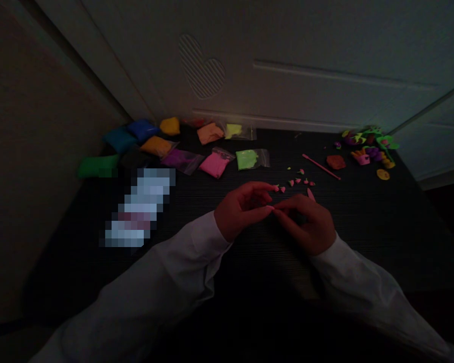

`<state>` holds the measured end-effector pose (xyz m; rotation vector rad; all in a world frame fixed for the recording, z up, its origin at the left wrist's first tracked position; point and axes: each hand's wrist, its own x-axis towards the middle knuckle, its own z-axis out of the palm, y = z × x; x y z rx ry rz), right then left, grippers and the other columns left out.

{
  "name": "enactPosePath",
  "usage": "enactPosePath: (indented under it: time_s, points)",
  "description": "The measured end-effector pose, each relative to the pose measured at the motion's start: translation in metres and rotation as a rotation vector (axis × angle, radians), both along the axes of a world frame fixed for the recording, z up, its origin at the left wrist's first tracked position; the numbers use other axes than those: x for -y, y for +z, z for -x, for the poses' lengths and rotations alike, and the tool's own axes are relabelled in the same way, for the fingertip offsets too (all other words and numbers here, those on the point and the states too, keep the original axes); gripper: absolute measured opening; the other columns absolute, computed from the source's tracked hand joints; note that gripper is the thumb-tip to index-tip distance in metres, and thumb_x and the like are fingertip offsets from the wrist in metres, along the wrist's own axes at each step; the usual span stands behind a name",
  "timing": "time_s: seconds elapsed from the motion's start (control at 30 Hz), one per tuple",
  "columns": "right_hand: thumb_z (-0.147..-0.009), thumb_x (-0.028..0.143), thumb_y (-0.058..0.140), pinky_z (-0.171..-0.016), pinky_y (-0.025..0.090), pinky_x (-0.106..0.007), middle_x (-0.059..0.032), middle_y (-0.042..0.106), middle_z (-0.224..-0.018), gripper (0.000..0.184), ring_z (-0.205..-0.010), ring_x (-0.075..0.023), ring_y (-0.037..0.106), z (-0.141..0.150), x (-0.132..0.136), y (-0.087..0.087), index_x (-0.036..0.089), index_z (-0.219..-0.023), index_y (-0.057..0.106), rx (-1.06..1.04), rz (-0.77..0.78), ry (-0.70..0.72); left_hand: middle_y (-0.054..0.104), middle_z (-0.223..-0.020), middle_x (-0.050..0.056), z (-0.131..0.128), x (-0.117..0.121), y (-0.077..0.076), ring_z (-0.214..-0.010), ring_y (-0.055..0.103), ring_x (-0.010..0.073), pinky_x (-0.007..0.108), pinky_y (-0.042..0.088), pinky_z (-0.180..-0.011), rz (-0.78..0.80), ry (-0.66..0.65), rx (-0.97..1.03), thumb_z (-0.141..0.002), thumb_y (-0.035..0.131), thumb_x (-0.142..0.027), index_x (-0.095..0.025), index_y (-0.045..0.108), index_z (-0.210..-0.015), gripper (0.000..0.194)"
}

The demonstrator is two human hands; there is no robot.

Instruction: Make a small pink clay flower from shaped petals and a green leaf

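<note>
My left hand reaches in over the dark table, its thumb and index finger apart and its fingers loosely curved. A tiny bit of pink clay shows at the left thumb's tip, where the right fingers meet it. Thumb and index finger of my right hand are pinched together on that bit. Just beyond the hands lie several small pink clay buds with green bits. A pink flat-bladed piece lies behind the right hand, partly covered by it. Farther back rests a thin pink modelling tool.
Bags of coloured clay line the back left, among them a pink bag and a light green bag. A blurred bright phone-like rectangle lies left. A reddish lump and small clay figures stand back right, before a pale panel.
</note>
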<state>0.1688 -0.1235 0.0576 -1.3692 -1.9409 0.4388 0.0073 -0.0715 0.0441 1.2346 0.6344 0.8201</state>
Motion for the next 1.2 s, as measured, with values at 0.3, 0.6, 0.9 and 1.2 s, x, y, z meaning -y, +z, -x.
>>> enactPosePath:
  time_s: [0.3, 0.6, 0.9, 1.2]
  points:
    - [-0.074, 0.020, 0.053, -0.058, 0.041, -0.026, -0.0001, 0.060, -0.071, 0.013, -0.063, -0.0110, 0.052, -0.0023, 0.0019, -0.0011, 0.023, -0.085, 0.058, 0.030, -0.063, 0.010, 0.058, -0.074, 0.001, -0.0029, -0.0002, -0.0002, -0.062, 0.053, 0.0080, 0.021, 0.041, -0.056, 0.289, -0.109, 0.042, -0.064, 0.061, -0.020, -0.015, 0.052, -0.097, 0.035]
    - [-0.073, 0.021, 0.053, -0.061, 0.043, -0.027, -0.0005, 0.058, -0.071, 0.016, -0.064, -0.0114, 0.052, -0.0015, 0.0019, -0.0039, 0.021, -0.089, 0.057, 0.064, -0.062, 0.025, 0.055, -0.070, -0.002, -0.0020, -0.0009, -0.0035, -0.058, 0.052, 0.0063, 0.022, 0.040, -0.058, 0.201, -0.094, 0.006, -0.064, 0.061, -0.020, -0.015, 0.052, -0.098, 0.036]
    - [-0.073, 0.020, 0.053, -0.064, 0.044, -0.028, -0.0019, 0.060, -0.074, 0.017, -0.069, -0.0122, 0.054, -0.0025, 0.0004, -0.0049, 0.020, -0.089, 0.059, 0.050, -0.054, 0.064, 0.055, -0.070, -0.002, -0.0019, -0.0007, 0.0007, -0.059, 0.051, 0.0053, 0.020, 0.038, -0.058, 0.199, -0.093, -0.023, -0.063, 0.061, -0.017, -0.015, 0.052, -0.096, 0.034]
    - [-0.073, 0.019, 0.054, -0.063, 0.044, -0.027, -0.0016, 0.060, -0.072, 0.015, -0.067, -0.0115, 0.054, -0.0019, 0.0006, -0.0053, 0.019, -0.087, 0.060, 0.061, -0.077, 0.063, 0.054, -0.069, -0.003, -0.0021, -0.0017, -0.0002, -0.058, 0.049, 0.0048, 0.020, 0.037, -0.056, 0.196, -0.096, -0.044, -0.063, 0.061, -0.018, -0.014, 0.052, -0.095, 0.033]
